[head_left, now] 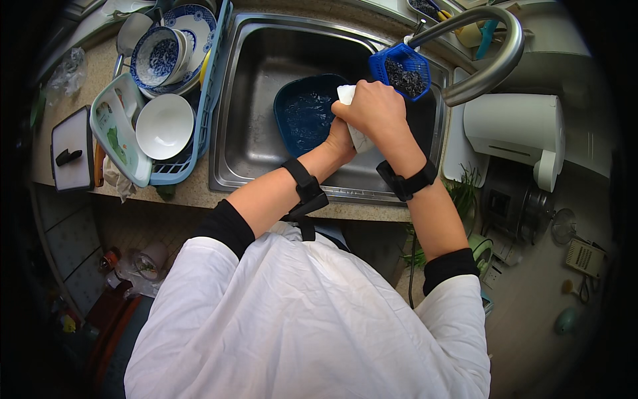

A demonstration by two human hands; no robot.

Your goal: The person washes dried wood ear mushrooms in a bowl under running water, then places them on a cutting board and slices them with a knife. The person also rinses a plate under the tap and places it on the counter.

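Observation:
Over the steel sink (256, 119), both hands grip one white object (361, 140), mostly covered by the fingers; its exact kind cannot be told. My right hand (376, 107) is wrapped over its upper part, knuckles up. Lower down, my left hand (341, 138) holds it from the left side, its fingertips hidden. A white end sticks out beyond the right thumb. Below and to the left of the hands is a dark blue plastic basin (291, 119) with water in it. The hands hide its right side.
A blue strainer basket (375, 65) holding dark bits hangs at the sink's back right corner, near my right hand. The curved metal faucet (513, 45) arches beside it. A blue dish rack (207, 107) with bowls and plates stands left. A white appliance (513, 124) is at right.

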